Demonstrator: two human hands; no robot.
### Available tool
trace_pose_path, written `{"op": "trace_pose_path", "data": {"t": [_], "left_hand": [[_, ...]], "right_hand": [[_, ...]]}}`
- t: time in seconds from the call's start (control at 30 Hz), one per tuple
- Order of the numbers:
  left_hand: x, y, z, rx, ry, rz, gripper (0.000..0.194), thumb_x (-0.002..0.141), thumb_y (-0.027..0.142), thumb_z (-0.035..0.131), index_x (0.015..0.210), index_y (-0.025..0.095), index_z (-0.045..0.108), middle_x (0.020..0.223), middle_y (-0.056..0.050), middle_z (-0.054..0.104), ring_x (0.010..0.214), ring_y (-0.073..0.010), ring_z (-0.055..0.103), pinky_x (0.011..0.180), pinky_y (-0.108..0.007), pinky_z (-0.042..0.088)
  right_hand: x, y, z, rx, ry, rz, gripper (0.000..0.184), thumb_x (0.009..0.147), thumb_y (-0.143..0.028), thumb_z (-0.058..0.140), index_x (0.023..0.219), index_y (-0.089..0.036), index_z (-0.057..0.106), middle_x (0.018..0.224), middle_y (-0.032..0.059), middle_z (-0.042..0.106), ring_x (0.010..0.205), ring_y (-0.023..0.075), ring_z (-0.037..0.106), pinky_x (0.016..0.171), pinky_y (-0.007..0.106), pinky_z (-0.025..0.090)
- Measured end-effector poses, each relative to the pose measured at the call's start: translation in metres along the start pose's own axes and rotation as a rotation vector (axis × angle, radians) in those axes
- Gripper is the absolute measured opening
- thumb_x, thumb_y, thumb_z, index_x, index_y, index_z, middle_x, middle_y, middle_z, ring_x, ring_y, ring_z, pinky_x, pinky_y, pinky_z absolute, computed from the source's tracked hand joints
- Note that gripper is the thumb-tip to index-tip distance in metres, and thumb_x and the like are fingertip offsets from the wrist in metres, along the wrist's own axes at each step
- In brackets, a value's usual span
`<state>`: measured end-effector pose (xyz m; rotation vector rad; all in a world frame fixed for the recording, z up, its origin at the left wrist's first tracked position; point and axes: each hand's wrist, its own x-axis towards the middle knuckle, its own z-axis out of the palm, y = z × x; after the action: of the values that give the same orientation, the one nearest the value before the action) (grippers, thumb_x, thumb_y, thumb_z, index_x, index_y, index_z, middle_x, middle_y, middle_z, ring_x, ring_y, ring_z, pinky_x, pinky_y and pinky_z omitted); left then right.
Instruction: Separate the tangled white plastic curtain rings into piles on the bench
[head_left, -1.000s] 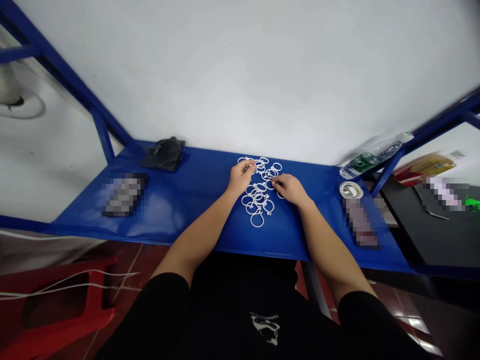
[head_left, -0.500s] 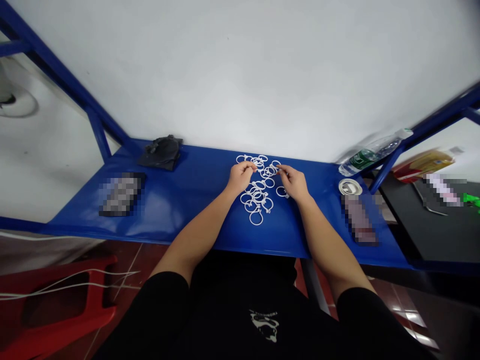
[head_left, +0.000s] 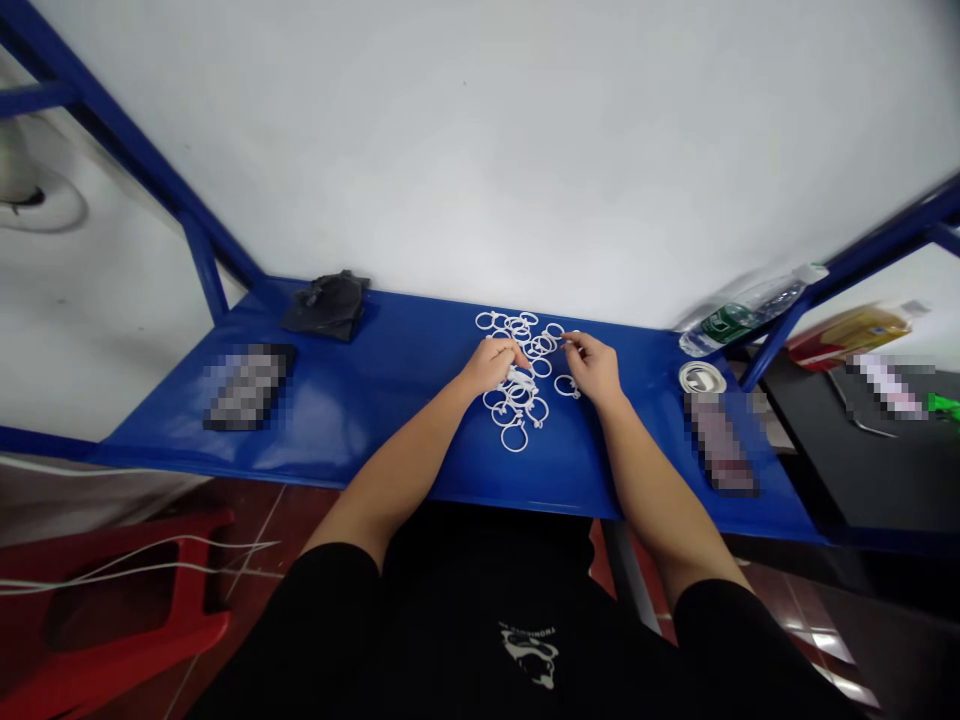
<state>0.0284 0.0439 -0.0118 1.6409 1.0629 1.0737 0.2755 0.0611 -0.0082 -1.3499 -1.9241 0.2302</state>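
Observation:
Many white plastic curtain rings [head_left: 514,437], each with a small eyelet, lie in a loose, overlapping heap on the blue tabletop [head_left: 390,400]. My left hand [head_left: 496,366] is over the left middle of the heap, fingers closed around a blurred white ring that shows just below the fingertips. At the right edge of the heap is my right hand [head_left: 594,368], its thumb and forefinger bent together. A bit of white ring shows behind its knuckles; whether the fingers grip anything is hidden. One separate ring [head_left: 566,386] lies just below this hand, beside the thumb side.
A crumpled black bag [head_left: 328,305] and a blurred-out flat item [head_left: 250,387] lie on the left. To the right are a tape roll [head_left: 702,378], another blurred-out item [head_left: 720,440] and a leaning water bottle [head_left: 750,312]. The white wall [head_left: 480,180] borders the back.
My left hand has moved down and to the right, from the heap's upper part to its middle. My right hand has shifted slightly right, away from the rings at the top.

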Motion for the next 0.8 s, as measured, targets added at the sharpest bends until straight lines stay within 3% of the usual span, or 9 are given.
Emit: {"op": "trace_pose_path", "data": {"t": [0.07,0.17,0.3,0.47,0.6,0.8], "left_hand": [[-0.003,0.006,0.002,0.077,-0.072,0.022,0.031,0.086,0.010,0.047,0.075,0.017,0.075,0.086,-0.004,0.080,0.063,-0.0125,0.066,0.064,-0.027,0.053],[-0.005,0.012,0.005,0.278,-0.054,0.127,0.028,0.091,0.011,0.053,0.089,0.019,0.080,0.097,-0.004,0.080,0.088,-0.0166,0.073,0.086,-0.032,0.058],[-0.006,0.010,0.008,0.477,-0.044,0.222,0.022,0.101,0.027,0.061,0.110,0.024,0.081,0.117,-0.006,0.076,0.106,-0.0207,0.069,0.101,-0.040,0.054],[-0.009,0.007,0.012,0.677,-0.139,0.194,0.034,0.107,0.048,0.054,0.124,0.031,0.079,0.135,-0.006,0.071,0.128,-0.0313,0.056,0.111,-0.053,0.041],[-0.013,0.013,0.015,0.745,-0.185,0.170,0.047,0.103,0.060,0.056,0.138,0.033,0.072,0.140,-0.008,0.066,0.132,-0.0337,0.051,0.113,-0.053,0.035],[-0.013,0.014,0.016,0.807,-0.165,0.192,0.044,0.101,0.062,0.060,0.124,0.029,0.079,0.130,-0.008,0.069,0.125,-0.0326,0.054,0.112,-0.051,0.035]], "right_hand": [[0.000,0.000,0.000,-0.009,0.019,0.016,0.033,0.097,-0.034,0.056,0.118,-0.022,0.079,0.105,0.0079,0.082,0.078,0.0219,0.073,0.078,0.036,0.059],[0.000,0.001,0.001,-0.010,0.023,0.027,0.034,0.097,-0.035,0.057,0.118,-0.021,0.080,0.106,0.0087,0.082,0.079,0.0219,0.073,0.080,0.035,0.059],[0.000,0.000,0.000,0.007,0.026,0.035,0.035,0.098,-0.037,0.057,0.119,-0.021,0.079,0.107,0.0085,0.082,0.078,0.0218,0.073,0.081,0.036,0.059],[0.000,-0.001,-0.001,0.053,0.020,0.023,0.035,0.099,-0.036,0.055,0.119,-0.023,0.079,0.110,0.0085,0.082,0.087,0.0246,0.076,0.085,0.040,0.061],[0.000,0.000,0.000,0.057,0.016,0.033,0.034,0.099,-0.036,0.055,0.118,-0.024,0.079,0.109,0.0075,0.082,0.088,0.0245,0.076,0.086,0.041,0.061],[0.000,0.002,0.001,0.072,0.001,0.050,0.033,0.097,-0.035,0.055,0.115,-0.024,0.080,0.105,0.0069,0.082,0.085,0.0240,0.075,0.084,0.039,0.061]]}}
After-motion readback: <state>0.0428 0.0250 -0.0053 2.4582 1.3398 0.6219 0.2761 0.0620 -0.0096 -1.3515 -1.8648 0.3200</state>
